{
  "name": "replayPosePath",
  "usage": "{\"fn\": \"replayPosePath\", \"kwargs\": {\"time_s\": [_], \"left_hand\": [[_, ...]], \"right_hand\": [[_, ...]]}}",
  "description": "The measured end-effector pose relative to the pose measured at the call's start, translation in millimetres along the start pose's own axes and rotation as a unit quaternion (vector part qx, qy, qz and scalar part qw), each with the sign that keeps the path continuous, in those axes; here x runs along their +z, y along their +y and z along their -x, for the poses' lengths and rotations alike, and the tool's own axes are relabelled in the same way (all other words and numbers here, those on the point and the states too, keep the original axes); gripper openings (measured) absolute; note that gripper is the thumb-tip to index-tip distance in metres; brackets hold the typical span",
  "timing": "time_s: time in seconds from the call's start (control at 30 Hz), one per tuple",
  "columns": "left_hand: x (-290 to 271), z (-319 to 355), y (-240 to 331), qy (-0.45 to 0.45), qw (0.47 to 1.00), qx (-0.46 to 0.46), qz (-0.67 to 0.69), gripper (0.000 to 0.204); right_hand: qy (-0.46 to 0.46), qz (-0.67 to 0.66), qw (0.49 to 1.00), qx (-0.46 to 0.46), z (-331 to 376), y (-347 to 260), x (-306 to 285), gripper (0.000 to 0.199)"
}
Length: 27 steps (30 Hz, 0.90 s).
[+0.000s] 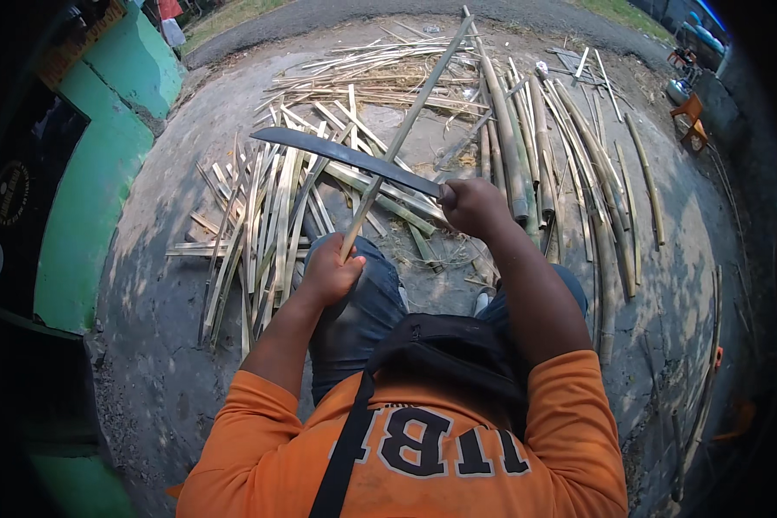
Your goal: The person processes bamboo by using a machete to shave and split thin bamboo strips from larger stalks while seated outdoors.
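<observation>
My left hand (331, 273), above my left knee, is closed around the lower end of a long bamboo strip (419, 102). The strip slants up and away to the far side of the work area. In my right hand (477, 209) is the handle of a machete (351, 157), its broad dark blade pointing left. The blade crosses the strip a little above my left hand; whether it cuts into the strip I cannot tell. Behind and left of the blade lies a heap of split bamboo strips (278, 216).
Whole bamboo poles (502, 129) lie lengthwise ahead and to the right. More thin strips (380, 78) are spread at the back, near a road (337, 26). A green wall (116, 129) stands at left. An orange chair (689, 121) is at the far right.
</observation>
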<state>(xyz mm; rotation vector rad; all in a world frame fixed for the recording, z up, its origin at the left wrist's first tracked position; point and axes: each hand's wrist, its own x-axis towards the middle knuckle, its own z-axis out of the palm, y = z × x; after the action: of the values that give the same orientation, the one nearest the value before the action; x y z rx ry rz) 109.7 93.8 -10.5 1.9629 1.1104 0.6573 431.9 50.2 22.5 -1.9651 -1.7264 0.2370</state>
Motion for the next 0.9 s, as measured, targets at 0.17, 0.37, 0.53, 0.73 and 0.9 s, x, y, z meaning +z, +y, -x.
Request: {"fn": "replayPosePath", "kwargs": {"time_s": [0.17, 0.37, 0.53, 0.73, 0.9], "left_hand": [[2, 4, -3, -0.018, 0.999, -0.027, 0.026, 0.023], [6, 6, 5, 0.006, 0.997, 0.042, -0.068, 0.026], [6, 2, 11, 0.002, 0.996, 0.010, -0.084, 0.027], [9, 7, 10, 0.043, 0.993, 0.044, -0.100, 0.029], [11, 7, 12, 0.018, 0.996, 0.022, -0.081, 0.034]], "right_hand": [[-0.028, 0.049, 0.997, -0.043, 11, -25, -10, 0.020], [-0.084, 0.074, 0.993, -0.039, 14, -27, -10, 0.015], [-0.081, 0.087, 0.992, -0.038, 12, -24, -7, 0.016], [-0.109, 0.090, 0.988, -0.059, 17, -36, -16, 0.016], [-0.125, 0.098, 0.987, -0.036, 15, -39, -9, 0.018]]}}
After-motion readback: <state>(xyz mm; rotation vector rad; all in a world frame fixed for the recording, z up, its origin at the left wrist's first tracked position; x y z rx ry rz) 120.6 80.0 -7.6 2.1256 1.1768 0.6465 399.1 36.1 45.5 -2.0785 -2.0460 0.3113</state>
